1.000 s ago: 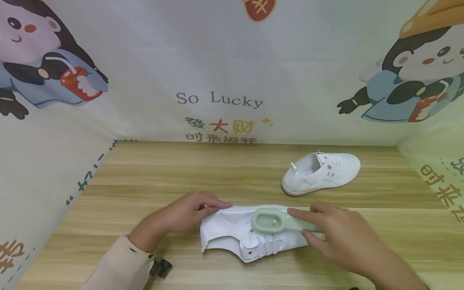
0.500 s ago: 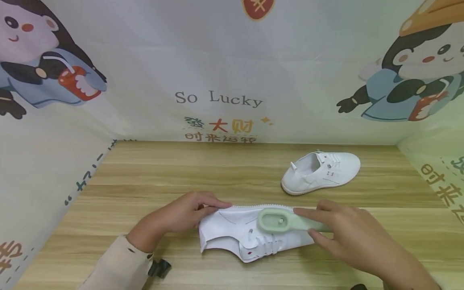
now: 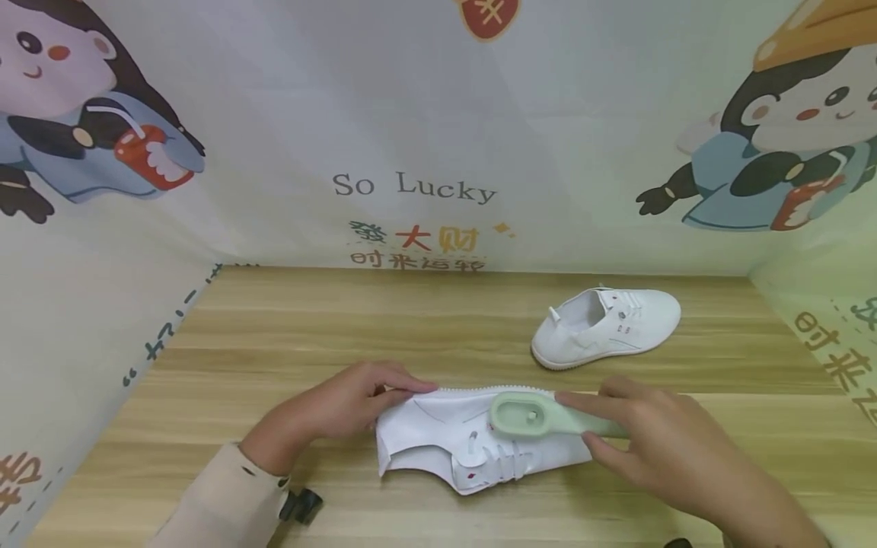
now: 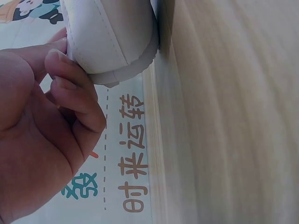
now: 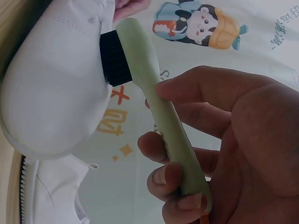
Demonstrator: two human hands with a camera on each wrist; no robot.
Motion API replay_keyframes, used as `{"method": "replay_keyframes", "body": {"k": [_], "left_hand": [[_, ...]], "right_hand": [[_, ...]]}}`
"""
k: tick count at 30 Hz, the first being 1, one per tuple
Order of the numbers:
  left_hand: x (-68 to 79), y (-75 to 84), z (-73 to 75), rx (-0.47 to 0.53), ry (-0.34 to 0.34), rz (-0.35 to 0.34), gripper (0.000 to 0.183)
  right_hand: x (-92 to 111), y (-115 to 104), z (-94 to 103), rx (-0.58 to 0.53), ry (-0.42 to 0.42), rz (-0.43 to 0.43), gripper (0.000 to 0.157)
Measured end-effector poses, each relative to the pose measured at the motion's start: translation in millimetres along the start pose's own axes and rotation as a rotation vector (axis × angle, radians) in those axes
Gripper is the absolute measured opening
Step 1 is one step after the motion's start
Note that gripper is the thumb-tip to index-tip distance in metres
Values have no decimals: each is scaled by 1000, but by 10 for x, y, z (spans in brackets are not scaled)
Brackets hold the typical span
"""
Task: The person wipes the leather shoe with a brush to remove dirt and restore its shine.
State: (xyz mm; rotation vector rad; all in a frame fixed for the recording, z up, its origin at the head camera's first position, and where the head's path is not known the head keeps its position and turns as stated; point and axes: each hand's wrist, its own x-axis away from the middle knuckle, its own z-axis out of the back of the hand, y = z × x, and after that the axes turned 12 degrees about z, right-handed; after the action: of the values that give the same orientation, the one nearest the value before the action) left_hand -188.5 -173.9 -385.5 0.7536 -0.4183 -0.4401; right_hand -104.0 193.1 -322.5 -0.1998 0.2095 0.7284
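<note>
A white lace-up shoe [image 3: 421, 426] lies on its side in the head view, toe to the right and opening towards me. My left hand [image 3: 356, 399] pinches its heel end at the sole edge; the left wrist view shows fingertips against the heel [image 4: 112, 42]. In my right hand [image 3: 661, 445] is a pale green shoe brush [image 3: 518, 415], gripped by its handle with fingers wrapped round it. Its black bristles [image 5: 116, 58] meet the upper near the toe in the right wrist view. The brush hides part of the shoe's side in the head view.
A second white shoe [image 3: 637, 323] stands upright on the wooden table [image 3: 329, 320] behind the first, towards the right. A printed cloth backdrop [image 3: 425, 114] walls in the back and sides. Beside my left sleeve shows a small black object [image 3: 301, 506].
The brush and my right hand slid a little to the right along the shoe, towards the toe, then stayed nearly in place. My left hand and both shoes have hardly moved.
</note>
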Motion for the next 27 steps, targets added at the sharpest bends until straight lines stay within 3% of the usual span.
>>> {"method": "replay_keyframes", "body": {"k": [12,20,27], "left_hand": [[-11,-3,7,-1,-4,2,34],[-19,-18,-9,23,-8,-9,33],[-23,9,-6,27,-14,5,33]], "right_hand": [[-69,-67,-161,36,53,89,49],[-96,-97,-211,35,32,92,49],[-160,-152,-337,21,102,149,49]]}}
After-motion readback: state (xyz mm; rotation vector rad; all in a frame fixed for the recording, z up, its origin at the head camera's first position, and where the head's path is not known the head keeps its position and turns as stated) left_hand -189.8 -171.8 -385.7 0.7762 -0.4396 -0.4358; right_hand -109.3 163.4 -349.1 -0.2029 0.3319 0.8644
